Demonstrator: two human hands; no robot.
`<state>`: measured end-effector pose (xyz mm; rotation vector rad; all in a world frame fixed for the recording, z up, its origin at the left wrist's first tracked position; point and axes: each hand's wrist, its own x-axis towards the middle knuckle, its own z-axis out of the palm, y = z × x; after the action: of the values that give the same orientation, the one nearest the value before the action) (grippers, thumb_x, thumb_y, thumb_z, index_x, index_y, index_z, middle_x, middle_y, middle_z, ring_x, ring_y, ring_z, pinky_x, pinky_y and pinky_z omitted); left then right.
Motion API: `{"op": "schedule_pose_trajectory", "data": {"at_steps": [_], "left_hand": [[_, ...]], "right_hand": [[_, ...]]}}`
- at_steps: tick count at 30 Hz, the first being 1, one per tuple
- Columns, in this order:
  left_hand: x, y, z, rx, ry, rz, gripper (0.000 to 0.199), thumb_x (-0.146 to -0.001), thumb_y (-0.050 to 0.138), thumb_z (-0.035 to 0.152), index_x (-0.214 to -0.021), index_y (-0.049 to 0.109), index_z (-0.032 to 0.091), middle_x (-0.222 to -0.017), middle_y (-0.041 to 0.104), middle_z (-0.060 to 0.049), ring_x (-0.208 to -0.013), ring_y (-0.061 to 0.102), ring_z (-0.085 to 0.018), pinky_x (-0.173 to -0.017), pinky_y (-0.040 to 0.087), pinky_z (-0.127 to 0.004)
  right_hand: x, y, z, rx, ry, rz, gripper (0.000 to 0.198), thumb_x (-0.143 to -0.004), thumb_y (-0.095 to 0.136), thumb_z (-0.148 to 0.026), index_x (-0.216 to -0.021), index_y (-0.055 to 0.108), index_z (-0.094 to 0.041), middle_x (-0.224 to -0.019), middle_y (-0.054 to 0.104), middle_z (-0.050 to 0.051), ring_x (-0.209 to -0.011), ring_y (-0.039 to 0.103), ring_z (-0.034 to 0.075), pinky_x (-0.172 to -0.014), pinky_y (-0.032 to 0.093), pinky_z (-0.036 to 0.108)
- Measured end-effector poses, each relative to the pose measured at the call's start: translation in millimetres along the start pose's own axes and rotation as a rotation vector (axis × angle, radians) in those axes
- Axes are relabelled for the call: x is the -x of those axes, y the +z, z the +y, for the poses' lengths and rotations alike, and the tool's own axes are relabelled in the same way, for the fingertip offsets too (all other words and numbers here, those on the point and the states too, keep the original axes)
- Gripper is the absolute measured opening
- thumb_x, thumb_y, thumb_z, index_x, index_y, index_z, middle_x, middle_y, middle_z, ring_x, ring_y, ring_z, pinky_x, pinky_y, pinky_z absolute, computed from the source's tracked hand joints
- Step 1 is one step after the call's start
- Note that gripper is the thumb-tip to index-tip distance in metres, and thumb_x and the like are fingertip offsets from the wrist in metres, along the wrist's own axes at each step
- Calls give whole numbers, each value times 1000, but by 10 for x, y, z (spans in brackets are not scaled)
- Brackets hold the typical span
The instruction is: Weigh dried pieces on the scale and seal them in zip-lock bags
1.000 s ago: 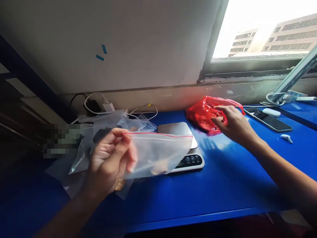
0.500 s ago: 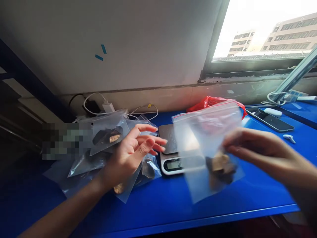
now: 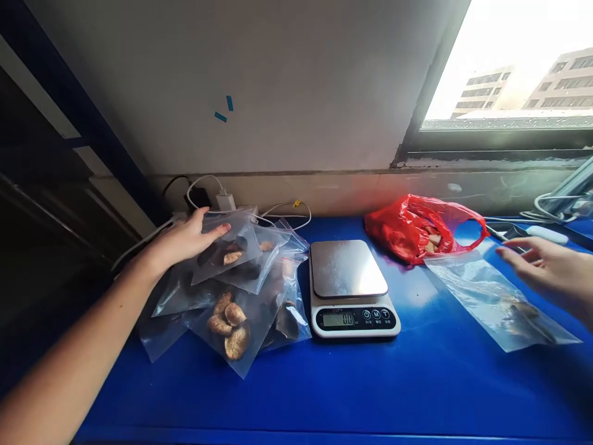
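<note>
My left hand (image 3: 185, 240) reaches over the far-left side of a pile of clear zip bags, thumb and forefinger apart; its other fingers are partly hidden. The top bag (image 3: 248, 238) has dark and tan pieces in it. Below it, another bag (image 3: 259, 330) holds several rough brown pieces. My right hand (image 3: 553, 266) hovers at the right, fingers apart and nothing in them. Under and beside it a zip bag (image 3: 467, 278) with a few dark pieces lies on the blue table. Between the hands stands a white kitchen scale (image 3: 349, 269) with a bare steel plate.
A red plastic bag (image 3: 398, 232) with tan pieces inside lies open behind the scale. White cables and a charger (image 3: 225, 201) run along the wall. A white case (image 3: 546, 233) sits at the back right. The table's front edge (image 3: 324, 432) is near me.
My right hand has let go of its zip bag, now lying on the table at the right. My left hand has moved left and back over the pile.
</note>
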<state>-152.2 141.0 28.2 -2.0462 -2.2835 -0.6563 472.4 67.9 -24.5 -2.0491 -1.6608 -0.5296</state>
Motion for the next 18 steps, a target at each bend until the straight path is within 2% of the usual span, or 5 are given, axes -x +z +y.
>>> {"op": "schedule_pose_trajectory", "data": {"at_steps": [2, 5, 10, 14, 18], "left_hand": [[-51, 86, -28, 128, -6, 37, 74, -65, 76, 54, -124, 54, 14, -87, 68, -9, -83, 64, -30, -71, 47, -35], [-93, 136, 57, 347, 35, 112, 59, -66, 76, 33, -118, 56, 15, -78, 61, -1, -73, 60, -21, -66, 47, -29], [38, 23, 413, 472, 186, 87, 34, -82, 54, 29, -114, 59, 18, -82, 58, 1, -67, 59, -13, -61, 49, -23], [382, 70, 698, 450, 280, 202, 27, -87, 50, 32, -106, 62, 17, -92, 62, -4, -79, 60, -17, -72, 50, -29], [670, 233, 838, 244, 417, 93, 35, -87, 55, 41, -114, 60, 19, -113, 62, -8, -101, 60, -25, -86, 48, -36]], "right_hand": [[-79, -167, -300, -80, 19, 87, 41, -79, 49, -61, -93, 68, -28, -70, 70, 3, -63, 67, 25, -49, 44, 33], [-82, -445, -892, -275, -146, 142, 43, -82, 51, -60, -98, 68, -24, -75, 71, 3, -61, 67, 20, -53, 48, 30], [153, -642, -1791, -713, -580, -94, 22, -92, 54, -37, -94, 66, -20, -81, 72, 4, -60, 63, 13, -53, 48, 23], [514, -519, -2117, -843, -736, -266, 16, -95, 51, -28, -101, 63, -18, -87, 70, 6, -74, 64, 15, -65, 49, 26], [777, -405, -2153, -809, -938, -400, 16, -95, 50, -25, -105, 61, -18, -82, 66, 4, -73, 59, 17, -67, 44, 30]]}}
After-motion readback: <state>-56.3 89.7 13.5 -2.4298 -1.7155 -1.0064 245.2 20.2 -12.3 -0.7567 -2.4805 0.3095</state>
